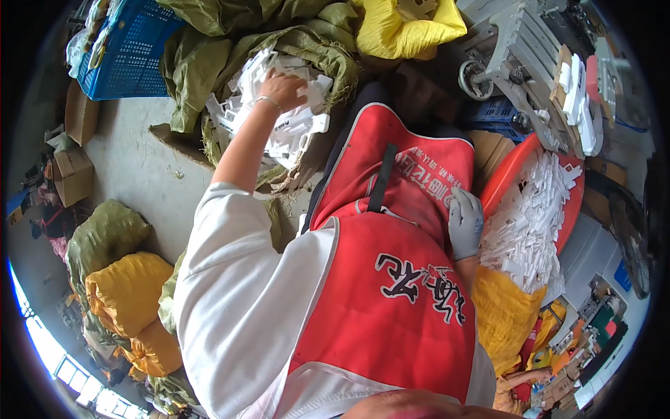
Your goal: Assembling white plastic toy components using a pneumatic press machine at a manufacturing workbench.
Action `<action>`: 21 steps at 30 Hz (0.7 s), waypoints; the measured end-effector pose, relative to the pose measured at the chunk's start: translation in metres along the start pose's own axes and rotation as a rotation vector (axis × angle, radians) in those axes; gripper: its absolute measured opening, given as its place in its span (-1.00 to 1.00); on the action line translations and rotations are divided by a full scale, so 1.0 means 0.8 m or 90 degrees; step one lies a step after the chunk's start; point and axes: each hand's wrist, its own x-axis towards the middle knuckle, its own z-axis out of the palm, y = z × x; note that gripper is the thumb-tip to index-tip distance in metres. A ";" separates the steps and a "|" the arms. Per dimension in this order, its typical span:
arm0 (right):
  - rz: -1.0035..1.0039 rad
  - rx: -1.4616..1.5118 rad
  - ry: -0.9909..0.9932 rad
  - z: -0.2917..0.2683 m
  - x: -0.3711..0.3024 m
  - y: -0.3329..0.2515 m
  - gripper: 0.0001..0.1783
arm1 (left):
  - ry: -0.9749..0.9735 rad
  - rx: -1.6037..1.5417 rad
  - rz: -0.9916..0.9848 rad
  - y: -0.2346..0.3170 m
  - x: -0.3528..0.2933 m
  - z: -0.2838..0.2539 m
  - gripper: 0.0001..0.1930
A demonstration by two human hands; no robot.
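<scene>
My bare left hand (283, 92), with a band at the wrist, reaches down into an open green woven sack (343, 59). The sack is full of small white plastic parts (289, 136). Its fingers curl down among the parts, and their tips are partly hidden. On my right hand (465, 222) is a light grey glove; it rests beside my red apron (391, 307) with the fingers apart and nothing visible in them. Close to its right, a red basin (513, 170) holds a heap of similar small white parts (527, 216).
A blue plastic crate (129, 52) stands at far left, with a yellow sack (412, 31) at the far middle. Filled orange sacks (129, 290) and a cardboard box (72, 174) lie on the left. A grey stand (520, 52) with a wheel is at far right, above a yellow sack (506, 314).
</scene>
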 end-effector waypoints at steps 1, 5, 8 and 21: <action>0.004 0.002 0.000 0.000 -0.004 0.004 -0.72 | 0.002 -0.007 0.004 -0.006 -0.015 0.004 -0.67; 0.016 0.002 0.000 0.004 -0.011 0.014 -0.74 | -0.060 -0.016 -0.110 -0.006 -0.066 0.000 -0.72; -0.019 0.004 0.034 0.005 -0.010 0.020 -0.77 | 0.139 -0.044 -0.029 0.005 -0.096 0.015 -0.69; 0.129 0.042 0.072 -0.010 -0.059 0.090 -0.79 | 0.147 -0.021 0.128 0.083 -0.094 0.033 -0.64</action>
